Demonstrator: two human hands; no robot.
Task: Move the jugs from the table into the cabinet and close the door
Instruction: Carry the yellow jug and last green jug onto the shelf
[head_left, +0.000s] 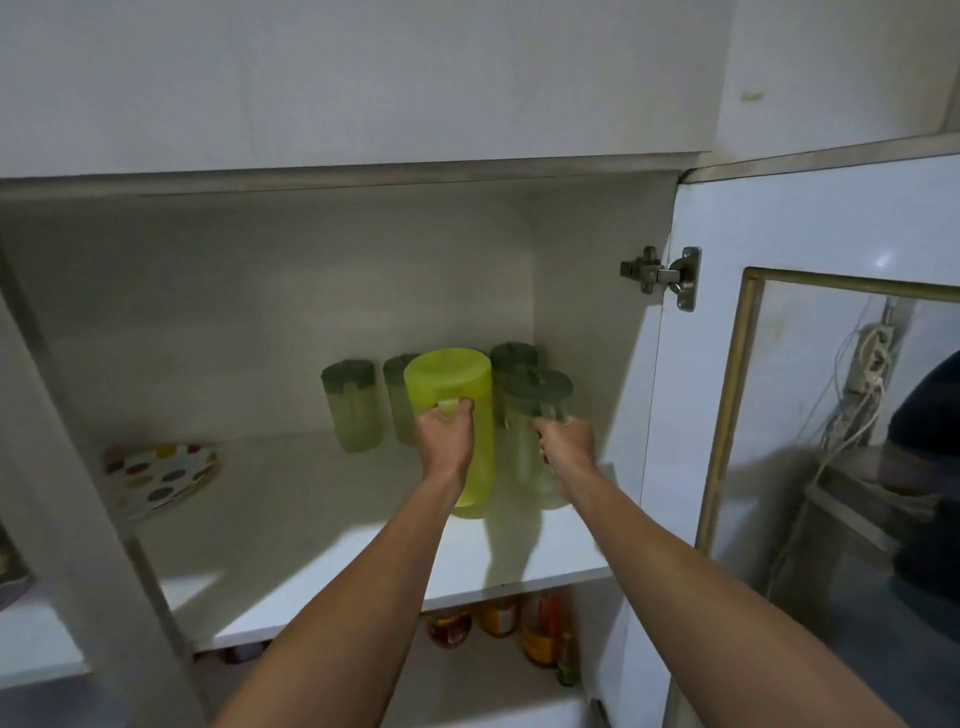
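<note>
A bright yellow-green jug (467, 395) stands on the white cabinet shelf (322, 525), and my left hand (448, 441) grips its handle. Just to its right is a clear jug with a dark green lid (537, 415); my right hand (566, 447) is closed around its handle side. Three more clear jugs with green lids stand behind: one (350, 405) at the left, one (397, 395) partly hidden by the yellow-green jug, one (514, 356) at the back right. The cabinet door (779, 234) hangs wide open on the right.
A plate with coloured dots (158, 478) lies at the shelf's left. Bottles and jars (498, 623) crowd the shelf below. A metal hinge (662, 275) joins the door to the cabinet side. The door's glass pane (841, 441) reflects cables and a person.
</note>
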